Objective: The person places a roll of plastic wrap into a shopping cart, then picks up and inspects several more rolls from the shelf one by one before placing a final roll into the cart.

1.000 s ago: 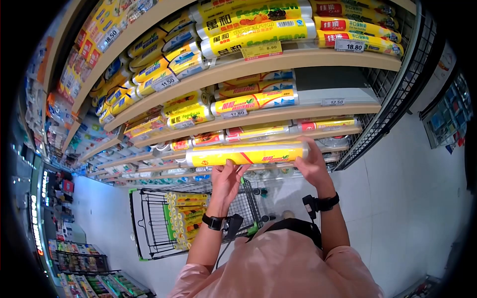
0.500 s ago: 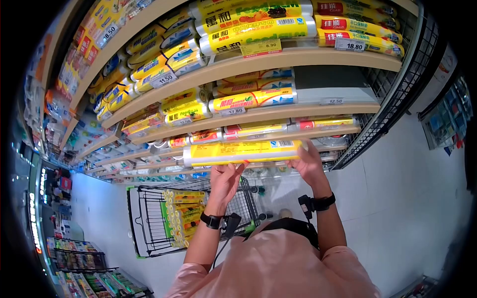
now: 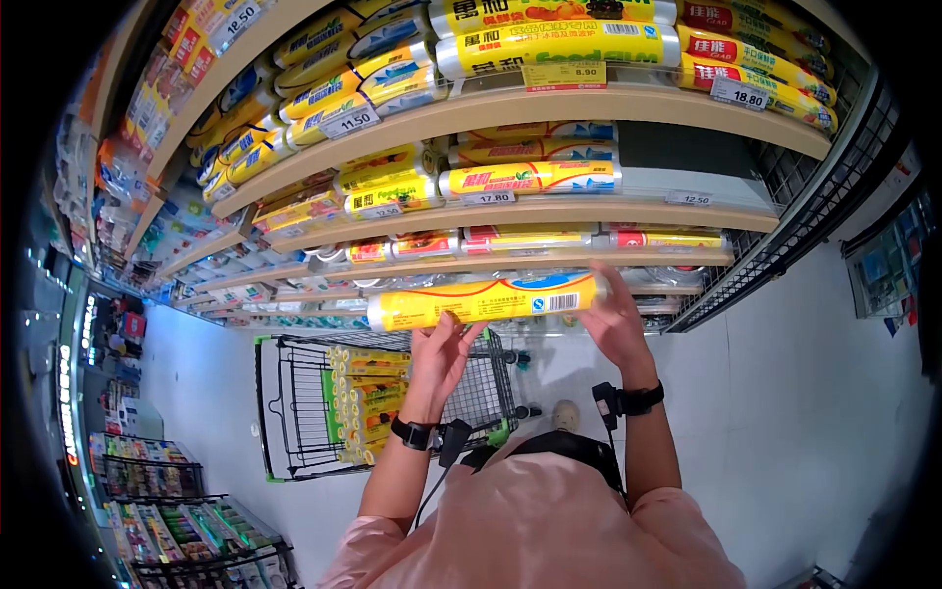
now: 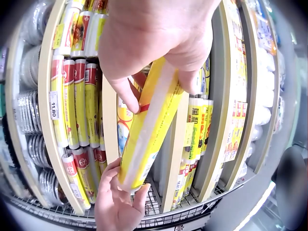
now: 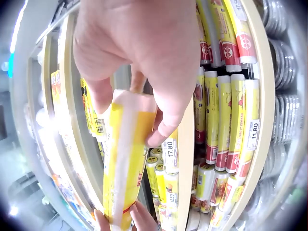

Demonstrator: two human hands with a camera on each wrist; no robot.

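Note:
Both hands hold a yellow roll of food bags (image 3: 491,302) crosswise in front of the shelves; its label shows a barcode and a blue patch near the right end. My left hand (image 3: 442,358) grips it left of the middle, thumb in front. At its right end is my right hand (image 3: 616,329), slightly blurred. In the right wrist view, the thumb and fingers of the right hand (image 5: 137,53) curl around the clear end of the roll (image 5: 125,159). The left wrist view has the left hand (image 4: 159,41) pinching the roll (image 4: 151,122) from both sides.
Tiered shelves (image 3: 549,110) stand ahead, stacked with similar yellow rolls (image 3: 549,49) behind price tags. Below left is a wire shopping cart (image 3: 481,388) carrying several yellow rolls (image 3: 378,398). Black wire mesh (image 3: 726,280) closes the shelf's right end. Lower racks (image 3: 186,520) stand far left.
The roll has been turned about its length: the brand print faced out first, then a barcode near the top edge, now that barcode sits lower. Both hands keep hold of it.

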